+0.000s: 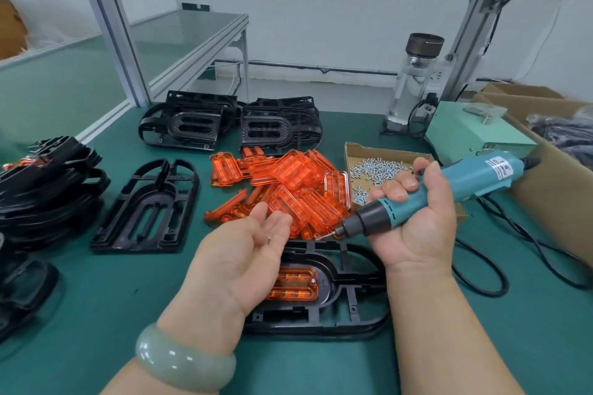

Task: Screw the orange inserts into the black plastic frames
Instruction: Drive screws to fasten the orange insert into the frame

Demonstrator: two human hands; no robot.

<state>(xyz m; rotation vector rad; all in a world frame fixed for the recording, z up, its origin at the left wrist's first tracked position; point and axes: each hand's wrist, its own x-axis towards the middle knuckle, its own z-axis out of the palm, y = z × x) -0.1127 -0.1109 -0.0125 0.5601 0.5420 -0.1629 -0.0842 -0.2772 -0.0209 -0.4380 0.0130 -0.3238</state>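
A black plastic frame (349, 305) lies on the green mat in front of me, with an orange insert (293, 284) seated in its oval recess. My left hand (244, 253) hovers palm up above the frame, fingers relaxed, and a small screw (270, 238) lies on the palm. My right hand (414, 218) grips a teal electric screwdriver (449, 189), whose bit points left toward the left palm. A pile of loose orange inserts (288, 186) lies just beyond both hands.
A cardboard tray of screws (378, 167) sits behind the right hand. One empty frame (147, 208) lies at left; stacked black frames stand at far left (48, 189) and at the back (231, 122). A green control box (475, 131), a glass bottle (414, 80), cables and a cardboard box are at right.
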